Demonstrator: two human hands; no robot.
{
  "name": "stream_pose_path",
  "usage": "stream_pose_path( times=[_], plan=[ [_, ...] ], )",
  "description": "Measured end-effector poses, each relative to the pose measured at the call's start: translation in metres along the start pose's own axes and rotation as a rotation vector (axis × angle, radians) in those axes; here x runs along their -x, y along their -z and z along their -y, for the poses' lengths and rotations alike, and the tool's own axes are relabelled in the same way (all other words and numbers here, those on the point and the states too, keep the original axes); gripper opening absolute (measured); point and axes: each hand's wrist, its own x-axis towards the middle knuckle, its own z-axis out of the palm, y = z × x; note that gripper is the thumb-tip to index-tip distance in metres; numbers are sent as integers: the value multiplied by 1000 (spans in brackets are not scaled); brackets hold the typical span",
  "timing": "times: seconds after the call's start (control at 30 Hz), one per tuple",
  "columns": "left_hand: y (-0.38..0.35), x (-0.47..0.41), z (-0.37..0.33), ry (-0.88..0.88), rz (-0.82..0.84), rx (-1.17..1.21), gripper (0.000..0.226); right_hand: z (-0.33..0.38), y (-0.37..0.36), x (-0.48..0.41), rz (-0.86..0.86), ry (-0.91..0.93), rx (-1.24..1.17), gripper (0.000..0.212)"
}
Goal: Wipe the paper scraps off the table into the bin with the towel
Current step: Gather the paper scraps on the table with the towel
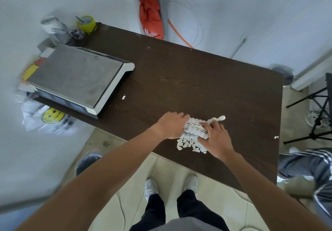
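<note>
Dark table (197, 79), floor bin (88, 162) contents unclear

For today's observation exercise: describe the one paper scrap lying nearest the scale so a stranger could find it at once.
Start at the grey scale on the dark brown table. Just off its near right corner lies a single white scrap. Unlike the heaped scraps by the towel, it lies alone.

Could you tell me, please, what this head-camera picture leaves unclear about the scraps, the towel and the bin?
- Scraps under the towel: hidden by the cloth and both hands; only the pile at its near edge shows.
- Bin: partly covered by the left forearm; contents unreadable.
- Left hand fingers: their tips vanish into the towel.
- Clutter behind the scale: motion-blurred.
</note>
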Motion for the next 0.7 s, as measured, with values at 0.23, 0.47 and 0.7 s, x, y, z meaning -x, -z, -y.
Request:
stream_pose_path(
  times=[0.23, 0.47, 0.7],
  plan=[
    [6, -12, 1, 37, -171, -114, 49, 14, 26, -20, -102, 86, 89, 47],
    [33, 3, 32, 161, -265, -21, 48, 33, 60, -56, -268, 361, 315, 46],
    [20, 48, 73, 348, -211, -17, 50, 82, 47, -88, 41, 486, 285, 62]
  ],
)
